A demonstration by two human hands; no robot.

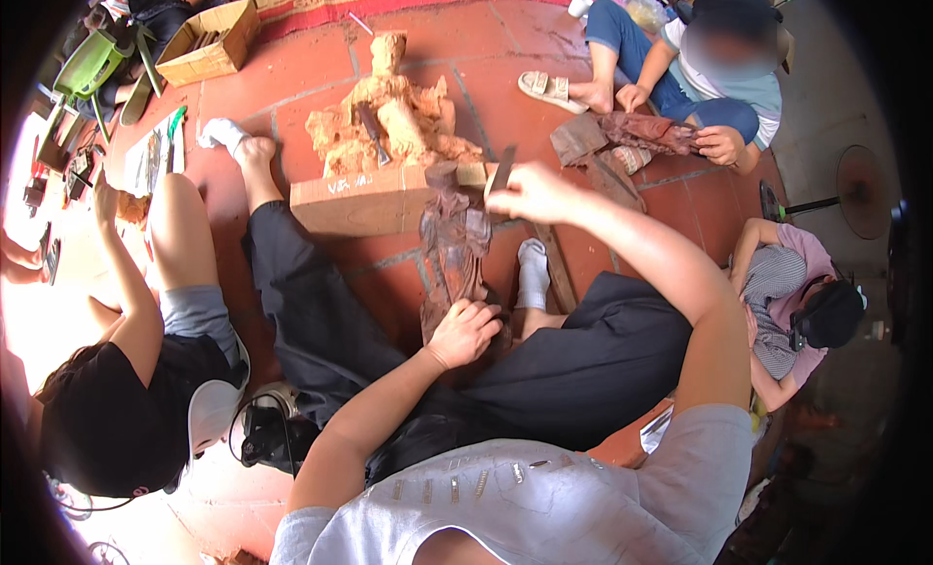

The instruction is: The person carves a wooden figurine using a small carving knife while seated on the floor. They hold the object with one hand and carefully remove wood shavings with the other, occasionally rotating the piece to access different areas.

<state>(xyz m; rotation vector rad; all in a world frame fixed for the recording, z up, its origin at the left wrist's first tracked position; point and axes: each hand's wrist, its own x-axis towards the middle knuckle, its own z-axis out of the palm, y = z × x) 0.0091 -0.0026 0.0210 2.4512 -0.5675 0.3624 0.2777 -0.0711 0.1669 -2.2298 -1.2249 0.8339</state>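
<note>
A dark reddish-brown carved wooden statue point(454, 237) of a robed figure stands tilted between my legs, its head against a squared timber block point(374, 204). My left hand point(466, 333) is closed over the statue's lower end, fingers curled on it. My right hand point(535, 193) is beside the statue's head and shoulder, pinching a small flat strip point(503, 169), dark on one face and pale along an edge. It resembles a piece of sandpaper, but its kind is not clear. The fingertips behind the strip are partly hidden.
Beyond the block sits a pale rough wood carving point(398, 128) with a dark-handled tool point(372, 133) on it. A person at upper right holds another dark carving point(649, 133). Others sit at left and right. A cardboard box point(209, 42) and a fan point(863, 193) stand farther off.
</note>
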